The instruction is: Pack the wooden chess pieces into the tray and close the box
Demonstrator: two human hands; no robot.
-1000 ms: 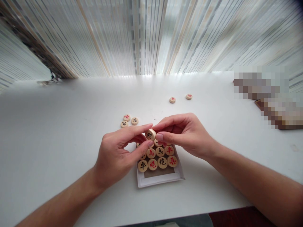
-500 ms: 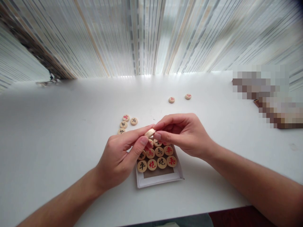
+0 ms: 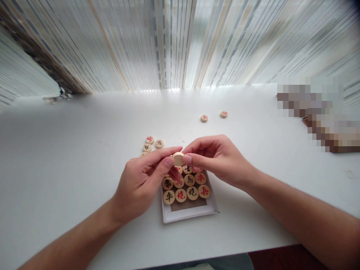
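A round wooden piece is pinched between the fingertips of both hands, a plain face with no marking turned toward me. My left hand grips its left side and my right hand its right side. Beneath them lies a white box holding rows of wooden discs with red or black characters, among them a black-marked disc and a red-marked disc in the front row. My fingers hide part of the back rows.
Left of the hands, several loose discs lie on the white table. Farther back are two red-marked discs. A blurred-out brown object sits at the right; a striped curtain hangs behind.
The held piece has turned from showing its edge to showing its plain face. My left hand has shifted slightly, uncovering more of a black-marked disc at the box's left side.
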